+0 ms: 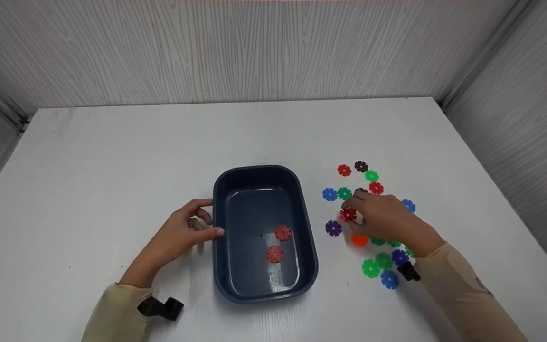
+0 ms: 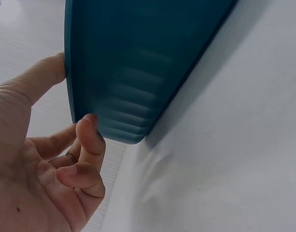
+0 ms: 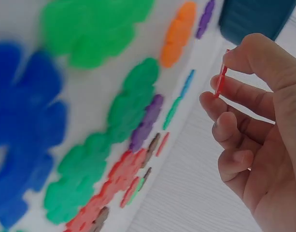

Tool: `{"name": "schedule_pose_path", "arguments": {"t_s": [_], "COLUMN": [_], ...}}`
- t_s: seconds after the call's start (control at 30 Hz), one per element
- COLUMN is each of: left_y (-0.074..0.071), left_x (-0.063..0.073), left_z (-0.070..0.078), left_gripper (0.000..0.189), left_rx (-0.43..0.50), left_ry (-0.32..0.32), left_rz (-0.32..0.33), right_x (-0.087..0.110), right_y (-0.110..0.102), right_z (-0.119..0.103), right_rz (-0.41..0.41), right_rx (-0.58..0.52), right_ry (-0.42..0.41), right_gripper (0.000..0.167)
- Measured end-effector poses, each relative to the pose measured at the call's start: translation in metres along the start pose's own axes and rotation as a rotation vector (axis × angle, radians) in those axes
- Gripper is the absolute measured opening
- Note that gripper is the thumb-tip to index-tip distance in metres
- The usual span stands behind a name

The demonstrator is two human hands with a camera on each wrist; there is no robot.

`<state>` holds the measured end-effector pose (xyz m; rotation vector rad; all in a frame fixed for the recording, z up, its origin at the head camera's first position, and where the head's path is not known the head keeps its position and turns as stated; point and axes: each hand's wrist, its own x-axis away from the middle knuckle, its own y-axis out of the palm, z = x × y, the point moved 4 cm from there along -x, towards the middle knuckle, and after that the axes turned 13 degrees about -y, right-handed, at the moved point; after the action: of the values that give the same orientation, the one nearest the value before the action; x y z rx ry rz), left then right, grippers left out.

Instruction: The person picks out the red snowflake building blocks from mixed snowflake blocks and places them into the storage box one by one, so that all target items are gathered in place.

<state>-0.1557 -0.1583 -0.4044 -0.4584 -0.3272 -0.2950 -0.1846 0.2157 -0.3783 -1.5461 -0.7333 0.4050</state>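
A dark blue plastic tub (image 1: 265, 300) stands in the middle of the table. At its left side my left hand (image 1: 178, 235) holds the rim, thumb over the edge and fingers against the outer wall. Inside the tub lie two red notched discs, an upper red disc (image 1: 283, 232) and a lower red disc (image 1: 275, 254). My right hand (image 1: 385, 217) pinches another red notched disc (image 3: 221, 75) between thumb and index finger, just above the spread of discs right of the tub. In the right wrist view its other fingers are loosely bent.
Around and beneath my right hand lie several coloured discs, among them a purple disc (image 1: 334, 228), an orange disc (image 1: 359, 241), a green disc (image 1: 371, 269) and a blue disc (image 1: 329, 194). Grey wood-grain panels (image 1: 254, 52) border the white table (image 1: 126, 152).
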Motion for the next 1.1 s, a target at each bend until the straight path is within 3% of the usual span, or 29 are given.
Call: {"name": "schedule_pose_path", "arguments": {"t_s": [0.3, 0.57, 0.93, 1.1], "left_y": [0.0, 0.0, 0.0, 0.0], "left_x": [-0.002, -0.001, -0.003, -0.003], "left_z": [-0.003, -0.001, -0.001, -0.003], "left_gripper": [0.071, 0.071, 0.07, 0.07], "left_rx": [-0.002, -0.007, -0.007, -0.008], "left_ry": [0.008, 0.023, 0.033, 0.026], "left_rz": [0.005, -0.001, -0.003, -0.002], "right_x": [-0.006, -0.01, -0.017, -0.017], "right_y": [-0.024, -0.037, -0.029, -0.026], "right_z": [-0.031, -0.06, -0.091, -0.104], "right_rz": [0.185, 0.372, 0.297, 0.286], "right_rx": [-0.037, -0.059, -0.22, -0.181], "right_ry": [-0.11, -0.319, -0.399, -0.463], "right_gripper": [0.032, 0.03, 0.03, 0.031]}}
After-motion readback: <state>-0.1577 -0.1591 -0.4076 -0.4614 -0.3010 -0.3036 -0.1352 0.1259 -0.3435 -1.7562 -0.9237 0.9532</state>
